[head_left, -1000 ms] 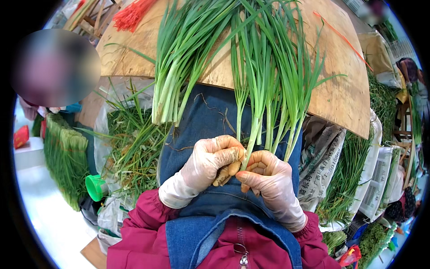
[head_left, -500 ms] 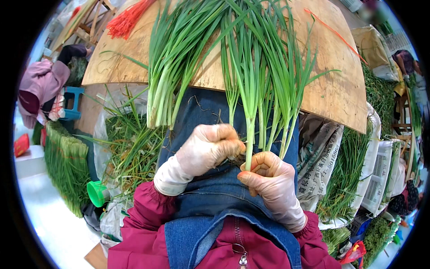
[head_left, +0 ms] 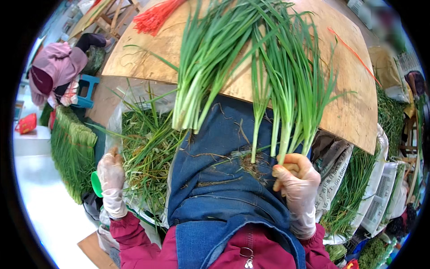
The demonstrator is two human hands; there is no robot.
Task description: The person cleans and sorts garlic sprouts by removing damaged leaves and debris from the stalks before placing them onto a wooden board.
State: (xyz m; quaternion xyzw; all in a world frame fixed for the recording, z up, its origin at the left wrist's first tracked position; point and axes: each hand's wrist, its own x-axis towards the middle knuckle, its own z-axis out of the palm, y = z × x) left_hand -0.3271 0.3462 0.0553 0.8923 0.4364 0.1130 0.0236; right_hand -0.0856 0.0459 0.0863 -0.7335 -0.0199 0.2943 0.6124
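Observation:
My right hand (head_left: 297,181), in a thin whitish glove, pinches the pale base of a green garlic stalk (head_left: 285,134) between thumb and fingers over my lap. Beside it, more green garlic stalks (head_left: 309,112) lean over the board's edge, leaves pointing away. A separate bunch of green garlic (head_left: 197,89) rests further left, its white ends over the near edge. Off to the left, my gloved left hand (head_left: 111,177) is at the side of a clear bag (head_left: 115,117) filled with leaf trimmings (head_left: 150,152). Its fingertips are foreshortened and smeared, so their grip is unclear.
Loose roots and soil (head_left: 251,166) lie on my denim apron (head_left: 215,161). The wooden board (head_left: 349,89) carries red ties (head_left: 156,18). A blue stool (head_left: 85,92), a person in pink (head_left: 56,67) and a tied green bundle (head_left: 71,152) are left; white sacks (head_left: 333,175) stand right.
My left hand has left the stalk's base and swung left to the bag of trimmings. My right hand keeps its stalk. The whole view has shifted, moving the board rightward in the picture.

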